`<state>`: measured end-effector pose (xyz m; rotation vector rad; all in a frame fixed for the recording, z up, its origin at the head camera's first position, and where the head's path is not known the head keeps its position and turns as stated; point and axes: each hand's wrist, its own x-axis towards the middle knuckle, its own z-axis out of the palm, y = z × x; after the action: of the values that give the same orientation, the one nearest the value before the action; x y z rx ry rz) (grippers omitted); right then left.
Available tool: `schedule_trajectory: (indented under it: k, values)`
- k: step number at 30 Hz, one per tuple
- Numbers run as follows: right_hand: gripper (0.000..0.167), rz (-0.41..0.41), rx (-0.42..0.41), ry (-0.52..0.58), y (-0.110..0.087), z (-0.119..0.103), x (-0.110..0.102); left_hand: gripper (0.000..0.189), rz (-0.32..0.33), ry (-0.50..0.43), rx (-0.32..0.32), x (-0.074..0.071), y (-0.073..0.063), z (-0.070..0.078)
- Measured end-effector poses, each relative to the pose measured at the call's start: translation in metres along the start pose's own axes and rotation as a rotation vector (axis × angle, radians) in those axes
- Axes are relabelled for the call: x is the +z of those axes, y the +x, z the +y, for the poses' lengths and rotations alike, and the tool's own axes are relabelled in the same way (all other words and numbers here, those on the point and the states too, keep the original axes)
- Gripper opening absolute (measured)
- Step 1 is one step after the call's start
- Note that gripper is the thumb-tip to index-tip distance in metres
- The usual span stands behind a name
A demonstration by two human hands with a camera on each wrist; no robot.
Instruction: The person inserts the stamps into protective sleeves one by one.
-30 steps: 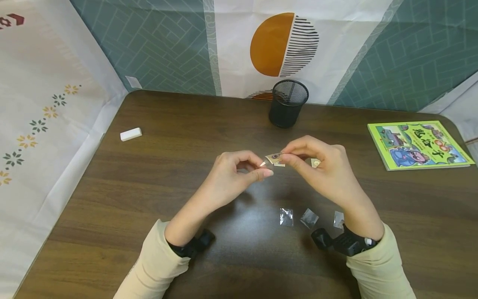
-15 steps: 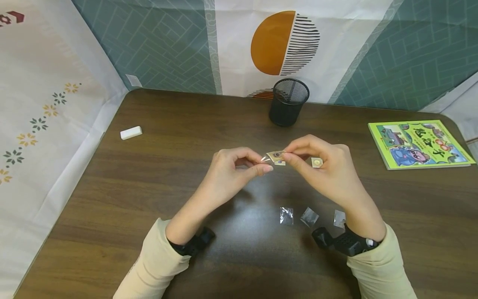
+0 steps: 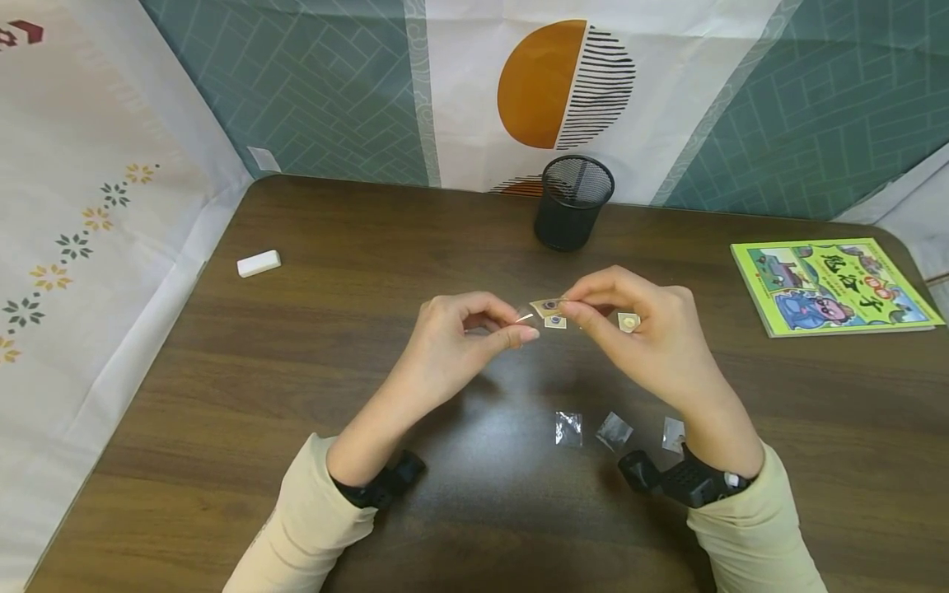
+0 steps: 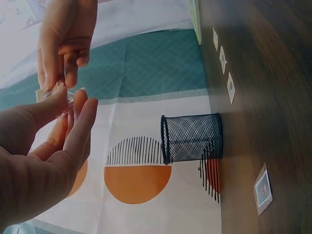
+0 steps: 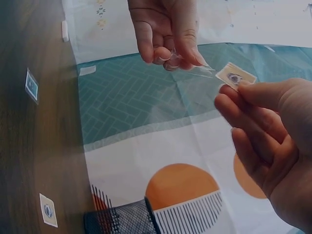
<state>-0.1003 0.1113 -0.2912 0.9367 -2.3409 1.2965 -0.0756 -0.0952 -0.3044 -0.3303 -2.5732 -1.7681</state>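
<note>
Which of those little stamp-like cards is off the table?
The stamp-like card pinched by the right hand: it alone is held up, while the other cards in view lie on the tabletop.

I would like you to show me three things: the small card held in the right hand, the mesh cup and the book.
Held card (image 5: 234, 75): right wrist view, middle of its printed face.
Mesh cup (image 3: 567, 224): head view, front of its side wall.
Book (image 3: 838, 288): head view, middle of its cover.

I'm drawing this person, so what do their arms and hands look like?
Pale cream sleeves end at black wrist straps with chunky black boxes. The right strap shows a small white spot. Left hand and right hand have no gloves.
</note>
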Motion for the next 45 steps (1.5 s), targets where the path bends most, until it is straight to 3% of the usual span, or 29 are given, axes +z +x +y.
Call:
schedule_trajectory:
  k: [15, 26, 33, 45]
  values:
    - [0.020, -0.042, -0.004, -0.029, -0.0016, 0.0013, 0.0007, 0.012, 0.009, 0.010, 0.022, 0.0013, -0.0009, -0.0003]
    - [0.018, -0.083, -0.030, -0.092, -0.0043, -0.0011, -0.0018, 0.010, 0.085, 0.074, 0.140, 0.0060, -0.0039, -0.0023]
    - [0.019, -0.071, -0.044, -0.099, -0.0034, -0.0003, -0.0024, 0.010, 0.086, 0.072, 0.158, 0.0056, -0.0040, -0.0025]
    - [0.019, -0.121, -0.048, -0.125, -0.0026, -0.0002, -0.0060, 0.009, 0.085, 0.080, 0.175, 0.0057, -0.0024, -0.0024]
